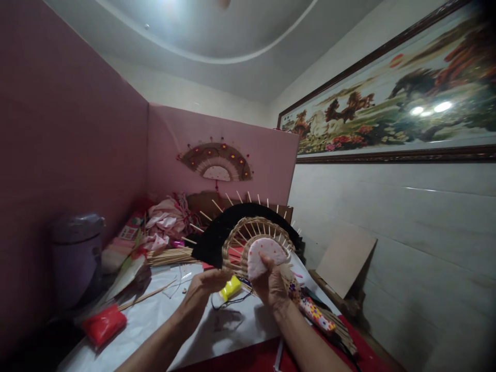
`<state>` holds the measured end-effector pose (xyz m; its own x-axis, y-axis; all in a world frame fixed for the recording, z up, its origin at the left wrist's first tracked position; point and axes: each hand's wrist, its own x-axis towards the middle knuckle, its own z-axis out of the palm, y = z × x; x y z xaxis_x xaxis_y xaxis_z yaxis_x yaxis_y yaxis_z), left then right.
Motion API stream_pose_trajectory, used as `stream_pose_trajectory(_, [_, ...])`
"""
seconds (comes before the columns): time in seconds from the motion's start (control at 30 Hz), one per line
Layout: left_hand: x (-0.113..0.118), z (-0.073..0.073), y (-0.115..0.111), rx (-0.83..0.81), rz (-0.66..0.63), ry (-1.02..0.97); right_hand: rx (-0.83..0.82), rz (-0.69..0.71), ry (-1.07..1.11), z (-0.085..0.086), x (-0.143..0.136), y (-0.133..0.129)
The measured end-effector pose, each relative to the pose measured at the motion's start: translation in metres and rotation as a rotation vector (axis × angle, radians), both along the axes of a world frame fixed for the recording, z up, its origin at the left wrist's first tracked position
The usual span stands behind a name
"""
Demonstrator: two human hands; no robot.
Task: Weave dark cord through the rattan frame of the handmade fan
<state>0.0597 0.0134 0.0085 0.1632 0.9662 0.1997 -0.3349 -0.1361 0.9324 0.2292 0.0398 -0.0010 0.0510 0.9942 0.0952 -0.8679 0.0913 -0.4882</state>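
Observation:
My right hand (pixel 273 287) grips a handmade fan by its white half-round base (pixel 263 253), which has small red dots; the thumb lies on the front. Thin sticks spread from the base through a woven straw band (pixel 232 240) into a black outer panel (pixel 215 230), and their pale tips stick out past its rim. My left hand (pixel 205 292) is beside the fan's lower left edge with its fingers stretched out and nothing seen in it. Whether its fingertips touch the band, I cannot tell. Just right of those fingertips lies a yellow packet (pixel 231 288) with a dark cord.
A red packet (pixel 104 325) and thin sticks (pixel 170 257) lie on the white-covered table (pixel 155 320). Pink cloth (pixel 166 214) is heaped behind. A lidded container (pixel 77 258) stands left. A flower-patterned piece (pixel 315 312) lies right. A finished-looking fan (pixel 219 160) hangs on the pink panel.

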Motion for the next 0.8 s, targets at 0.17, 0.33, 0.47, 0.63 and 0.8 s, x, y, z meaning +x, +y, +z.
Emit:
stream_pose_trajectory(0.17, [-0.038, 0.015, 0.022, 0.050, 0.168, -0.188, -0.045, 0.030, -0.026, 0.000, 0.008, 0.003])
stream_pose_trajectory(0.33, [-0.053, 0.040, 0.007, -0.012, 0.056, -0.355, -0.056, 0.030, -0.112, -0.006, 0.002, -0.001])
stream_pose_trajectory(0.47, [-0.056, 0.034, -0.002, -0.071, -0.043, -0.324, -0.056, -0.072, -0.172, -0.012, 0.001, 0.000])
stream_pose_trajectory(0.63, [-0.061, 0.019, 0.003, -0.086, 0.016, -0.265, -0.100, -0.024, -0.174, -0.020, 0.005, 0.004])
stream_pose_trajectory(0.8, [-0.062, 0.012, 0.010, -0.096, 0.101, -0.216, -0.061, 0.025, -0.200, -0.021, 0.008, 0.006])
